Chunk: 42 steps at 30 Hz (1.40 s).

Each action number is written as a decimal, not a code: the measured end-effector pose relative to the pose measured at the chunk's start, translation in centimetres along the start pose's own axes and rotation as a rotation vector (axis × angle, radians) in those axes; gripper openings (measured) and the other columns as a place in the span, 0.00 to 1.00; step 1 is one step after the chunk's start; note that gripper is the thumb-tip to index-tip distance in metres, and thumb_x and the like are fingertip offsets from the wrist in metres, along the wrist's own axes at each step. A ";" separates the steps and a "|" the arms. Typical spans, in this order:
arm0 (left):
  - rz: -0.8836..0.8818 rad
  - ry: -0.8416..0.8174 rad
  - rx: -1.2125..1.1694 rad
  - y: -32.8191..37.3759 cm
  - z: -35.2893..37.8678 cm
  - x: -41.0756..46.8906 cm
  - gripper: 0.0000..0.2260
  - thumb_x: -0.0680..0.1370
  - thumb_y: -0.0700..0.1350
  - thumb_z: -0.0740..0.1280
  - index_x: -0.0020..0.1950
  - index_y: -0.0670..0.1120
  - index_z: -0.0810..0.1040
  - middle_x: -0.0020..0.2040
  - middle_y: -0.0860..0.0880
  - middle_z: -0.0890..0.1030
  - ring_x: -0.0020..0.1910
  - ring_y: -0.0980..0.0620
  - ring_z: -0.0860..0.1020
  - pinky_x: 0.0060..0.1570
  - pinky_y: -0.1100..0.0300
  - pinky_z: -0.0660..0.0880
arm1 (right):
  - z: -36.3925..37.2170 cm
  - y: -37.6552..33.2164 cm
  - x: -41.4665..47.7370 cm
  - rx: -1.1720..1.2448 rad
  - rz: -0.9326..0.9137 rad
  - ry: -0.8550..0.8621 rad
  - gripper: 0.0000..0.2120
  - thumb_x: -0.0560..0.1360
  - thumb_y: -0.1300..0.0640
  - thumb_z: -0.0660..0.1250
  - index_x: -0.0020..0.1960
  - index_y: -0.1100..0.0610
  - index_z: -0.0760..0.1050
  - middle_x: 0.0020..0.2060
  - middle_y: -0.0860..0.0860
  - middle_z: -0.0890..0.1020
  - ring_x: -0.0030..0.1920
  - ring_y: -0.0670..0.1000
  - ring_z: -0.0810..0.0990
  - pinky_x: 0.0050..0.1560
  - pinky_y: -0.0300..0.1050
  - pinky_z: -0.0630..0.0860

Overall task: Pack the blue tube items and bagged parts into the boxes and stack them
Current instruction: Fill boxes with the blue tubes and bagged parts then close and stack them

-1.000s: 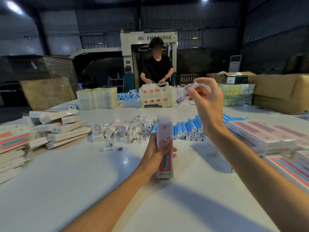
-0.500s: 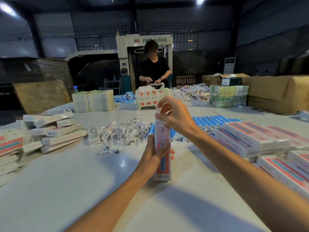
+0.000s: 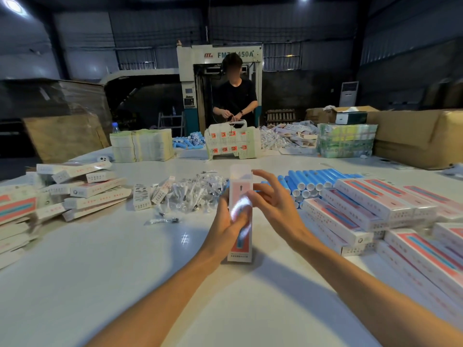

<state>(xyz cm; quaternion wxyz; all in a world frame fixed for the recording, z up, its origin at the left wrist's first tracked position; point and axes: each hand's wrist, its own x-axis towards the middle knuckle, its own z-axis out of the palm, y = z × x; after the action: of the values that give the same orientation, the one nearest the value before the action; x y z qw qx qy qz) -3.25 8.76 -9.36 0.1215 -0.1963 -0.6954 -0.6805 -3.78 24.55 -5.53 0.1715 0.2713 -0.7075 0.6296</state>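
My left hand [image 3: 226, 219] grips an upright white and pink box [image 3: 240, 194] that stands on the white table [image 3: 100, 271], its top flap up. My right hand [image 3: 271, 204] hovers just right of the box with fingers spread and nothing in it. A pale blur lies across the box front near my left fingers. Behind the box lies a heap of clear bagged parts [image 3: 193, 194]. Blue tubes [image 3: 313, 180] lie in a row to the right. Packed boxes [image 3: 370, 209] are stacked at the right.
Loose white boxes [image 3: 75, 191] are piled at the left. One stray bag [image 3: 162, 220] lies on the table. A person in black [image 3: 235, 101] works at the far side behind a bundle of boxes [image 3: 231, 144]. Cardboard cartons [image 3: 413, 136] stand at the far right.
My right hand came down from the air to the top of the box, then drew back to its right side with fingers spread. The bagged part it held is no longer in it.
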 end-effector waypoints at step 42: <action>0.097 -0.113 0.014 2.3 -1.7 0.2 0.29 0.83 0.41 0.73 0.77 0.60 0.63 0.66 0.42 0.77 0.56 0.46 0.86 0.55 0.55 0.83 | -1.8 -3.1 6.1 -0.491 -0.208 -0.149 0.05 0.83 0.63 0.67 0.57 0.57 0.80 0.53 0.48 0.85 0.52 0.40 0.84 0.54 0.42 0.84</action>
<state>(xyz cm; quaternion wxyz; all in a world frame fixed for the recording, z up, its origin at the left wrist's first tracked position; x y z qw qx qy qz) -2.60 7.14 -7.09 0.1160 -0.2671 -0.6956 -0.6568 -6.92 25.10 0.74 0.2432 0.3385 -0.8180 0.3964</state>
